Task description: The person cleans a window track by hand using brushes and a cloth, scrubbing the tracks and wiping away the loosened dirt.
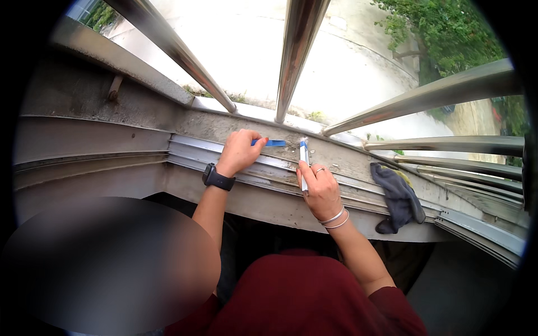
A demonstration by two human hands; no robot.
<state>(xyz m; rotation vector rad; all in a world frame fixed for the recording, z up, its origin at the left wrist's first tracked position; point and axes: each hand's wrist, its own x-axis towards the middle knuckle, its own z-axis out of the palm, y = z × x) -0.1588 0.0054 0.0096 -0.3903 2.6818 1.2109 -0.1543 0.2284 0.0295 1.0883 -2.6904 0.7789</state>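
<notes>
My left hand (243, 152) grips a small blue plastic tool (275, 143), its flat end low over the dusty sill. Fingers hide the rest of that tool. In my right hand (321, 185) is a slim white-and-blue brush (304, 161), its pale bristles pointing away from me at the dirt. Loose debris (290, 147) lies on the concrete sill (252, 126) between the two tools. Nearer to me, the metal window track (277, 163) runs beneath both hands.
A dark grey cloth or glove (397, 197) is draped over the track at the right. Upright metal bars (294, 59) rise along the sill's outer edge. A rusty bolt (113, 90) sticks out of the left wall. Pavement and a tree (454, 38) are outside, below.
</notes>
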